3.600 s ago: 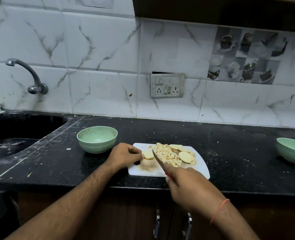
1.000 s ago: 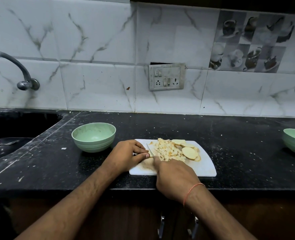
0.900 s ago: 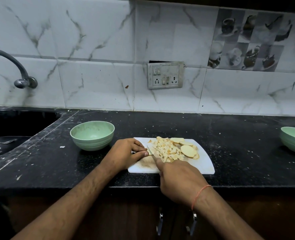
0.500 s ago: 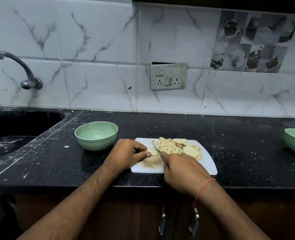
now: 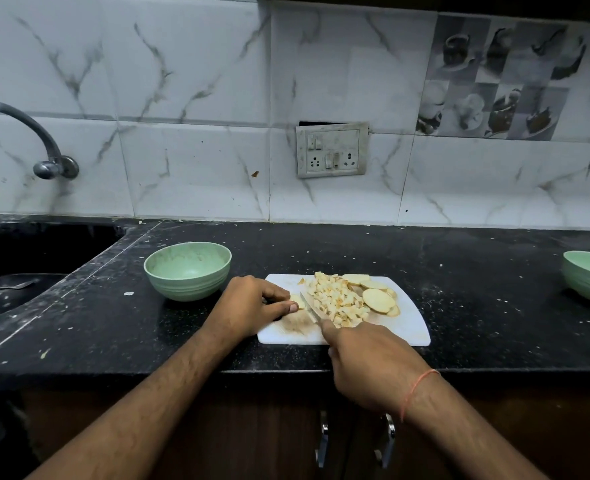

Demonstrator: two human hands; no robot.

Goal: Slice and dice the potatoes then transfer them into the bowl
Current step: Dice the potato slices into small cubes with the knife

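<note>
The knife (image 5: 308,307) lies with its blade running from five o'clock up to eleven, gripped by the right hand (image 5: 366,362). The left hand (image 5: 248,306) pinches a pale potato piece (image 5: 296,301) at the blade's nine o'clock. Diced cubes (image 5: 333,299) and round slices (image 5: 376,299) fill the white cutting board (image 5: 413,330), near the desk (image 5: 113,323) front edge. A green bowl (image 5: 188,270) stands at its ten o'clock.
</note>
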